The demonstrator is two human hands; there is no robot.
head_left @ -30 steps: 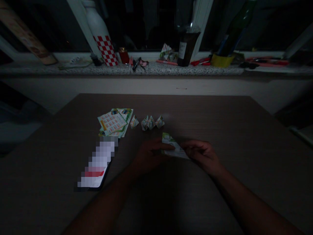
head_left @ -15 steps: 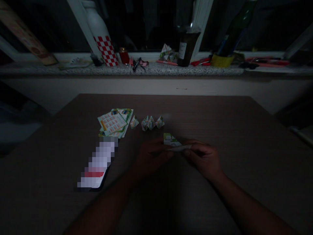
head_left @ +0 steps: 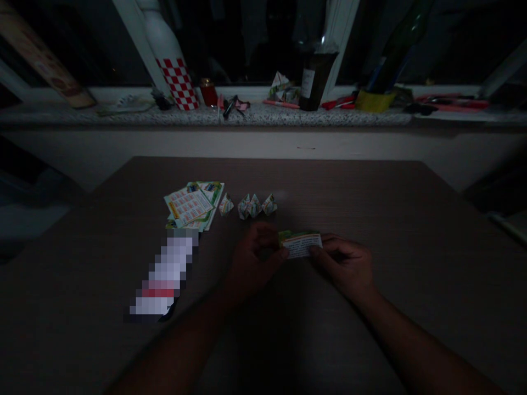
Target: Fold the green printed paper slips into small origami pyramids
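A small folded piece of printed paper (head_left: 301,246), white with dark text and a green top edge, is held above the table between both hands. My left hand (head_left: 257,258) pinches its left end, thumb in front. At the right end, my right hand (head_left: 343,263) grips it between thumb and fingers. Beyond the hands stand several small folded paper shapes (head_left: 269,204) in a row, pointed at the top. To their left lies a loose stack of printed paper sheets (head_left: 191,207), green and white.
A phone (head_left: 167,277) with a blurred-out bright screen lies left of my left forearm. The brown table (head_left: 370,192) ends at a wall below a granite sill (head_left: 255,116). On the sill stand a red-and-white checkered bottle (head_left: 179,82), a red jar (head_left: 208,92) and a dark container (head_left: 315,82).
The folded paper has turned so its printed face now shows towards me; before, a raised green corner and a thin pale edge showed. Both hands have shifted slightly and keep their hold.
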